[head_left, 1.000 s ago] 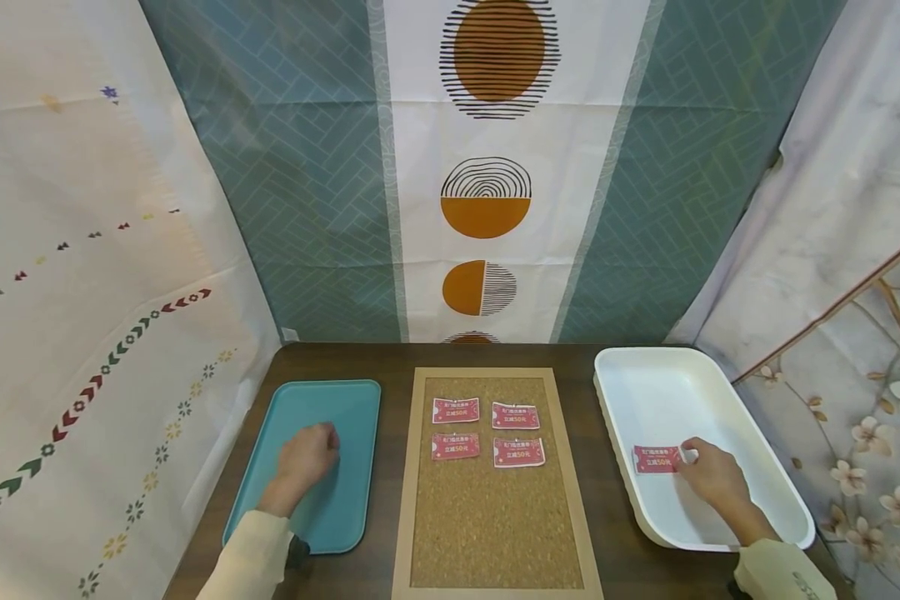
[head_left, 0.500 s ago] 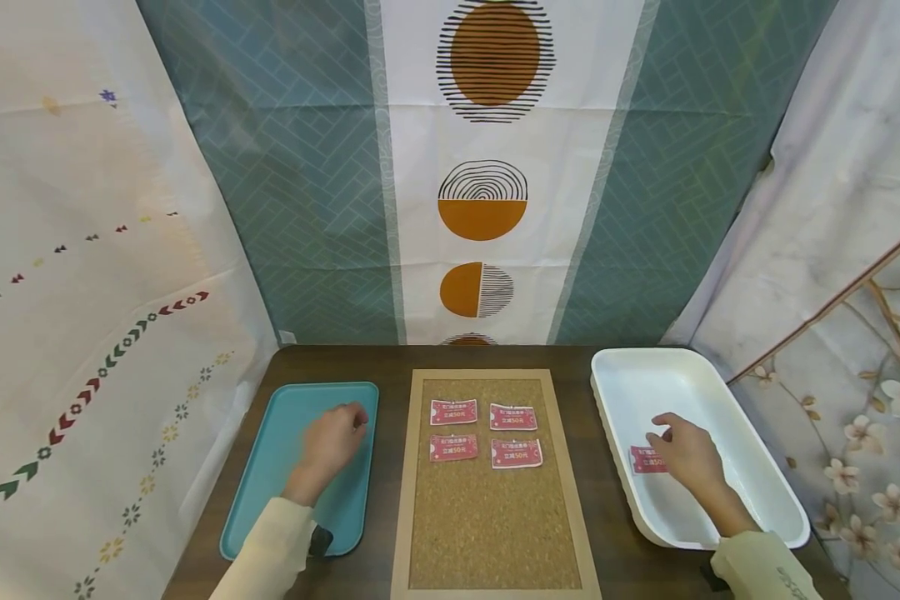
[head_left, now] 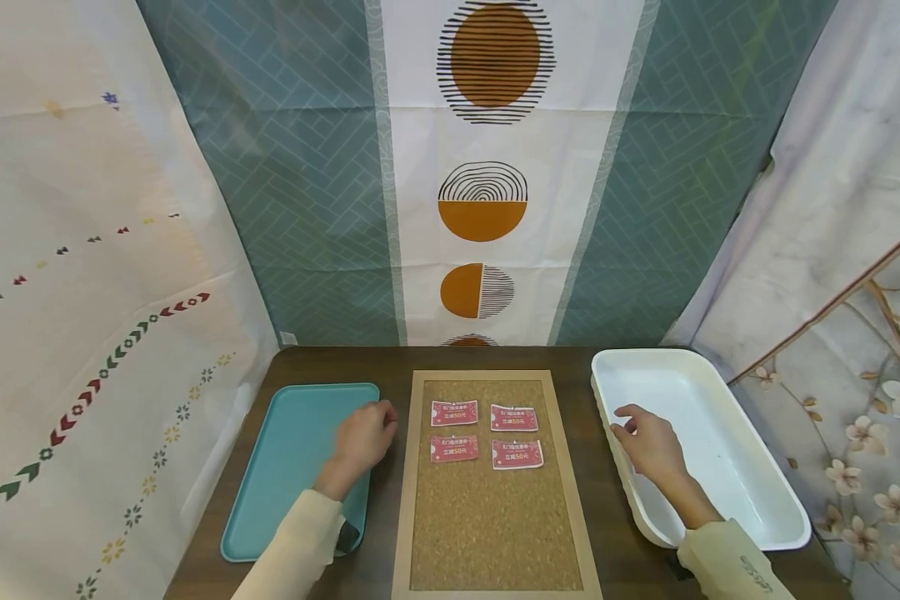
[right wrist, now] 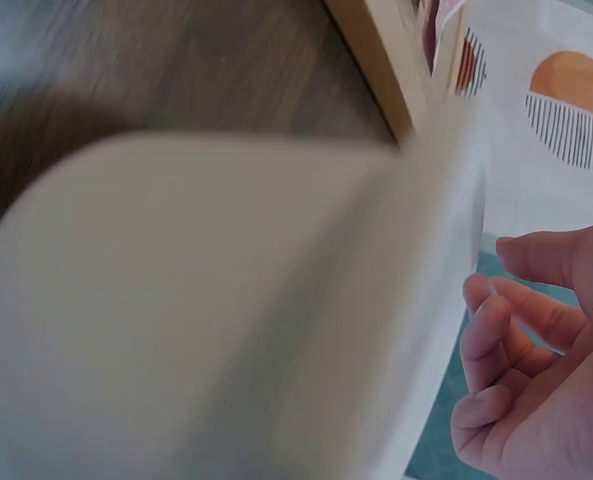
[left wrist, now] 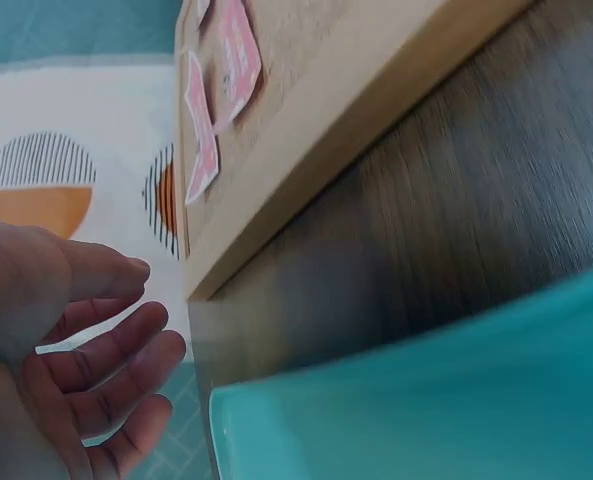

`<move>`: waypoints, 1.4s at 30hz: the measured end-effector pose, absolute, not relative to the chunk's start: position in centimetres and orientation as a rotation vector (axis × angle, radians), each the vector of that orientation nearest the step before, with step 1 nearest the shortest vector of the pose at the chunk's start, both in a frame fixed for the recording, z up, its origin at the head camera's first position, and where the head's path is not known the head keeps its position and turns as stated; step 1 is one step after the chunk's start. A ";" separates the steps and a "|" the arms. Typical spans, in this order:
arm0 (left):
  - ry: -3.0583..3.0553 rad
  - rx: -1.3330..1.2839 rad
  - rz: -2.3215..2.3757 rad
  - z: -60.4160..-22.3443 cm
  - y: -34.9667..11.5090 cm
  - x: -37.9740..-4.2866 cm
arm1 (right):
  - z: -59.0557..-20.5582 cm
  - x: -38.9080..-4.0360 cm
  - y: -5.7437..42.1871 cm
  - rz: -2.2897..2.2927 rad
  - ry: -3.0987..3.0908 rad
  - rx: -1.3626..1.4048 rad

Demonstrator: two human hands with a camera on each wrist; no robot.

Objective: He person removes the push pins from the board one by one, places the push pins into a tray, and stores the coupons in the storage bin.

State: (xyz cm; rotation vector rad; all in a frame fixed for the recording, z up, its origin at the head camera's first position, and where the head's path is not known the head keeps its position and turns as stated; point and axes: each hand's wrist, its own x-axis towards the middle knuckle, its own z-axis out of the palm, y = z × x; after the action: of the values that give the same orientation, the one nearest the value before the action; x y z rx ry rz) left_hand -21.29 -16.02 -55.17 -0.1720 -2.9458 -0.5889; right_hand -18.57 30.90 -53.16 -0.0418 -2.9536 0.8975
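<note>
My left hand (head_left: 363, 437), fingers loosely bent with nothing visible in them, hangs over the teal tray's (head_left: 292, 450) right edge. My right hand (head_left: 651, 448), thumb apart from curled fingers, is over the white tub's (head_left: 720, 458) left rim. Between them on the brown worktop (head_left: 375, 567), four red coupons (head_left: 453, 449) fill two rows on the corkboard's (head_left: 495, 533) far half.

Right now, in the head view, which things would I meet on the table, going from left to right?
Teal tray → wood-framed cork board with its four red coupons → white basin. The left hand and right hand overlap the tray and basin, so I leave them out.
</note>
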 end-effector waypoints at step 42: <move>-2.917 -0.517 -0.799 -56.4 -5.5 -22.2 | -57.8 -18.6 22.1 1.148 -2.880 0.014</move>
State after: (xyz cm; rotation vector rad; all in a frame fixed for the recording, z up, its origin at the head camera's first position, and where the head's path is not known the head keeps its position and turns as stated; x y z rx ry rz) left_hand -22.23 -5.49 -56.41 -0.5172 -2.9173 -0.7988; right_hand -18.58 22.07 -57.85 0.0137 -2.8800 1.1476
